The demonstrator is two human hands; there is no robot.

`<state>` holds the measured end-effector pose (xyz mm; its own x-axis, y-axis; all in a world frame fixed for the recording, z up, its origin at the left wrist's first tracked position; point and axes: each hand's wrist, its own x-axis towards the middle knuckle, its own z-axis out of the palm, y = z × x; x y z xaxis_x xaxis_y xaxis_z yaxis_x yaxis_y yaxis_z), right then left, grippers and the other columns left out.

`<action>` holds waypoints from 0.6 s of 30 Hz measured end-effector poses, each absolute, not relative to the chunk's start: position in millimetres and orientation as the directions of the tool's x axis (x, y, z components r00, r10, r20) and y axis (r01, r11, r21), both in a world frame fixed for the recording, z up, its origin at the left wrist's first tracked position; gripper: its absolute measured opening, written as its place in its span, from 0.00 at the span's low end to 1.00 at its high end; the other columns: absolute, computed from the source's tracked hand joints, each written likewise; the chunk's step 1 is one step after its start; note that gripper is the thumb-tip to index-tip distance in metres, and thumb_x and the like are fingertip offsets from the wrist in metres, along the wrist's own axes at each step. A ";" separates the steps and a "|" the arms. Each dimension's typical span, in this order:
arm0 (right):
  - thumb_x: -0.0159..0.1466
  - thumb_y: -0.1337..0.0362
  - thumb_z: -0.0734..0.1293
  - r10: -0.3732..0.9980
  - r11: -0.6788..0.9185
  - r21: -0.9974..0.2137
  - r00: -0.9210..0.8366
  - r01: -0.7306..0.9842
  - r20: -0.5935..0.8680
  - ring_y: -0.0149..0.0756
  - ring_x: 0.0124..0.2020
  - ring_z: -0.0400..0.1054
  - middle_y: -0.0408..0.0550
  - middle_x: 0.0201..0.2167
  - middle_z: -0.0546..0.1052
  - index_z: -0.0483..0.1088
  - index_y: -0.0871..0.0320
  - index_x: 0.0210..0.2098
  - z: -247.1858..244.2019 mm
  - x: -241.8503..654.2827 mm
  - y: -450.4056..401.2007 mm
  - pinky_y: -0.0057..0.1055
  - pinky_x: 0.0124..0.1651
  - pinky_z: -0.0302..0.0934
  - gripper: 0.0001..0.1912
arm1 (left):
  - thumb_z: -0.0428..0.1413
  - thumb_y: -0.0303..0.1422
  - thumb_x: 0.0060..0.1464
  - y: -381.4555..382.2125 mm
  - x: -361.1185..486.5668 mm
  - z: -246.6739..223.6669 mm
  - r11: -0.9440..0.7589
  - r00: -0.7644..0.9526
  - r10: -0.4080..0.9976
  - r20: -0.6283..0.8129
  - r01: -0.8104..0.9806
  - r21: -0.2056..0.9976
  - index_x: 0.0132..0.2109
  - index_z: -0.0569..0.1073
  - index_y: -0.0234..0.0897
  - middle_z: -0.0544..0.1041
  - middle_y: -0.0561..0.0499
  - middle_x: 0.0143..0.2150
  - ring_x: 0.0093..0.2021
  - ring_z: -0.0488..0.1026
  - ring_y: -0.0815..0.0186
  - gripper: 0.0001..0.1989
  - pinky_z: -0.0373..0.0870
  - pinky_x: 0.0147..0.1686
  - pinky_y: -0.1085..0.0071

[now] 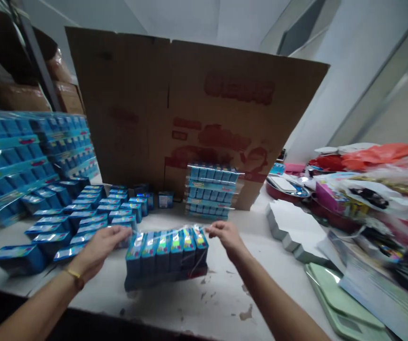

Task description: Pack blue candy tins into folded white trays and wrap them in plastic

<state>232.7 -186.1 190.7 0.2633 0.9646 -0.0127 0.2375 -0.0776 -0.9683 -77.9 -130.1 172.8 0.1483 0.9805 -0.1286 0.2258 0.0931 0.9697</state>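
In front of me a row of several small blue boxes (pixel 164 255) stands side by side on the table, with clear plastic film (pixel 170 231) over the top. My left hand (pixel 106 244) pinches the film at the row's left end, fingers pressed together. At the right end my right hand (pixel 225 237) is closed on the film's other corner. Both hands are at about the height of the box tops. What lies under the row is partly hidden, though a strip with a red mark shows at its lower right.
Loose blue boxes (pixel 90 213) stand in rows at left, with wrapped stacks (pixel 8 161) behind them. A wrapped stack (pixel 211 189) leans near the large cardboard sheet (pixel 197 109). At right are white cards (pixel 296 225), a green scale (pixel 344 300) and plastic bags (pixel 385 154).
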 end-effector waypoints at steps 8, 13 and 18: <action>0.46 0.63 0.70 0.814 0.242 -0.927 0.461 0.286 0.355 0.21 0.13 0.53 0.39 0.10 0.62 0.64 0.62 0.14 352.9 308.1 -115.6 0.22 0.17 0.47 0.13 | 0.57 0.38 0.44 -5.3 36.3 334.8 -0.297 0.070 0.955 0.290 0.141 0.944 0.23 0.70 0.30 0.66 0.52 0.21 0.20 0.57 0.75 0.13 0.49 0.20 0.75; 0.49 0.69 0.70 0.713 0.267 -0.922 0.587 0.280 0.385 0.20 0.12 0.54 0.39 0.10 0.62 0.61 0.63 0.15 386.1 357.7 -53.1 0.20 0.15 0.48 0.13 | 0.55 0.32 0.49 62.8 114.3 372.0 -0.343 -0.009 0.936 0.351 0.186 0.921 0.25 0.69 0.28 0.66 0.50 0.23 0.23 0.61 0.74 0.11 0.59 0.28 0.73; 0.50 0.70 0.69 0.726 0.236 -0.947 0.609 0.217 0.320 0.19 0.11 0.50 0.37 0.08 0.59 0.60 0.63 0.15 375.8 392.6 -8.0 0.20 0.14 0.45 0.15 | 0.54 0.34 0.49 108.0 162.5 359.9 -0.359 -0.017 0.925 0.379 0.281 0.890 0.30 0.70 0.22 0.69 0.48 0.26 0.29 0.68 0.70 0.14 0.63 0.33 0.70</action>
